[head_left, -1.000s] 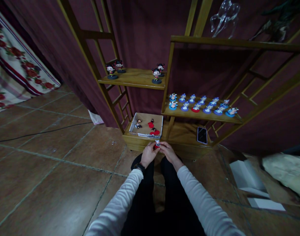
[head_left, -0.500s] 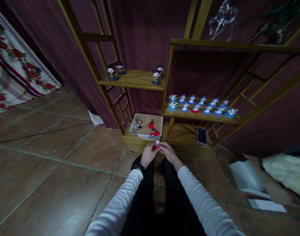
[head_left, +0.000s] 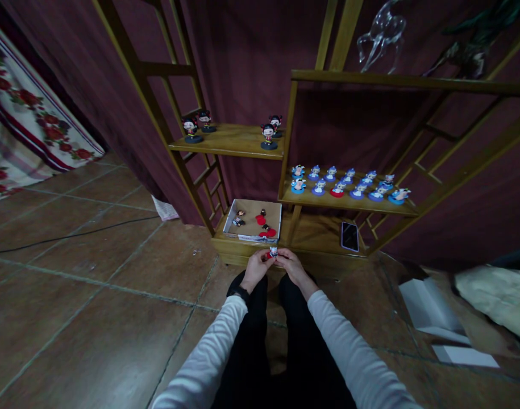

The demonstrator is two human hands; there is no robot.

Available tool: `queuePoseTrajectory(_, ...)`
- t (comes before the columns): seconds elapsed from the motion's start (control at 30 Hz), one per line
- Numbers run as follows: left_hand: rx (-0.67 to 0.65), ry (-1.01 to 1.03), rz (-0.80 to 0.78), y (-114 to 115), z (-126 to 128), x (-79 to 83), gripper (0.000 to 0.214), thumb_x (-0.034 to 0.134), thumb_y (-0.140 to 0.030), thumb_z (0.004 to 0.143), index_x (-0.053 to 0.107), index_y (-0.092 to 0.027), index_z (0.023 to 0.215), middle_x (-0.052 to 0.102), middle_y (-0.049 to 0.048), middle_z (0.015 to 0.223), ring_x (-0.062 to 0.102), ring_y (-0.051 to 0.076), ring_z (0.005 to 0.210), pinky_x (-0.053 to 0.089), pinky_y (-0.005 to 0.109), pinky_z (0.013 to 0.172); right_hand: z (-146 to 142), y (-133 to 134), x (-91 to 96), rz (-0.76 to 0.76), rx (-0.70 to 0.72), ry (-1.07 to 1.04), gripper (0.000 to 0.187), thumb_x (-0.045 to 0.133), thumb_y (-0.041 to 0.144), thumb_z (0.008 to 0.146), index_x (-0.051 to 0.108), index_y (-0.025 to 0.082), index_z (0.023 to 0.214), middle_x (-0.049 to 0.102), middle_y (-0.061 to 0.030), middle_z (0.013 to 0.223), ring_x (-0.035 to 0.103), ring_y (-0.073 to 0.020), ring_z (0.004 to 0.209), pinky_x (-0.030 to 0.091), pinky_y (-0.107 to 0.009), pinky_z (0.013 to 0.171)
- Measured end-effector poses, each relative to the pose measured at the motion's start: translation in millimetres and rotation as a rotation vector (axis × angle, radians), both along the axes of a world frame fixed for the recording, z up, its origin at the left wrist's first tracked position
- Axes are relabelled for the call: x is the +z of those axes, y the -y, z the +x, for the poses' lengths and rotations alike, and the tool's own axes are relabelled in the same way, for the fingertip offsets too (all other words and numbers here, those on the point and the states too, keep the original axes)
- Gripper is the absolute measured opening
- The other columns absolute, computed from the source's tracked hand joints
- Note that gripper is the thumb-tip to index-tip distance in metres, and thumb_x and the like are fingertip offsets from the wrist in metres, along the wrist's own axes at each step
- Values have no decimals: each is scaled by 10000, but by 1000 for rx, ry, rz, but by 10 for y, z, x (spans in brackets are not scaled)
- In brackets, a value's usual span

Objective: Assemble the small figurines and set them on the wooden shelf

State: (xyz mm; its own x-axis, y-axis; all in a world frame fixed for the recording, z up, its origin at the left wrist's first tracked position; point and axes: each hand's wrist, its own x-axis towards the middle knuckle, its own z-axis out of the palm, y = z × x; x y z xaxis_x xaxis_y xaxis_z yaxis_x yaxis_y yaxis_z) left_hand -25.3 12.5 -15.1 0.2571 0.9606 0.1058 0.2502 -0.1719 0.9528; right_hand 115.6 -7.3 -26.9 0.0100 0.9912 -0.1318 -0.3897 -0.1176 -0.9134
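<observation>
Between my two hands is a small figurine [head_left: 273, 251] with a white head and a red base. My left hand [head_left: 257, 267] pinches it from the left, and my right hand [head_left: 292, 263] grips it from the right. Just beyond my hands, a shallow cardboard box [head_left: 252, 205] stands on the low shelf. Inside it lie loose figurines [head_left: 240, 218] on the left and dark-topped pieces with red bases [head_left: 260, 218] on the right.
Several blue and purple figurines [head_left: 331, 173] line the right middle shelf. Black-haired dolls [head_left: 268, 135] stand on the left shelf [head_left: 229, 140]. A phone [head_left: 349, 236] lies at the lower right. Above are a glass horse [head_left: 383, 34] and a dark statue. White packaging [head_left: 432, 309] rests on the floor.
The view has shifted slightly, so the shelves sit a little lower and further left. Both hands keep hold of the figurine, which seems turned a little.
</observation>
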Motion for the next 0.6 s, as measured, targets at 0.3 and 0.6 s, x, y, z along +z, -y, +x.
queuePoseTrajectory(0.3, 28, 367, -289, -88, 20, -59, 295, 709, -238, 561, 654, -111, 821, 624, 9, 637, 516, 81, 511, 421, 209, 527, -56, 38, 59, 41, 23, 81, 270, 666, 358, 648, 625, 208, 869, 654, -31, 943, 611, -181, 851, 477, -369, 827)
queuePoseTrajectory(0.6, 107, 145, -32, -110, 48, -180, 238, 633, -121, 599, 632, -144, 836, 636, 9, 725, 563, 104, 635, 445, 230, 649, -93, -12, -21, 181, -110, 378, 287, 618, 337, 673, 618, 228, 939, 665, -32, 929, 609, -192, 870, 463, -341, 827)
